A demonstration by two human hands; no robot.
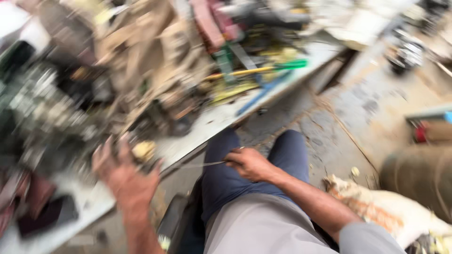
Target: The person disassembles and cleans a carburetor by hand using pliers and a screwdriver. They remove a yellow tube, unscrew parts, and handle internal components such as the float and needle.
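A cluttered white workbench (212, 120) runs ahead of your knees. Your left hand (125, 176) reaches over its edge, fingers spread, beside a small yellowish lump (143, 150). Your right hand (249, 164), above your thigh, pinches a thin metal rod (197, 165).

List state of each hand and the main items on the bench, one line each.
Left hand: raised over the bench edge, fingers spread, holding nothing visible; blurred.
Right hand: closed on a thin metal rod, resting on the knee.
Thin metal rod: level, pointing toward the bench.
Green-handled tool: lying flat on the bench.
Workbench: cluttered; motion blur hides detail.
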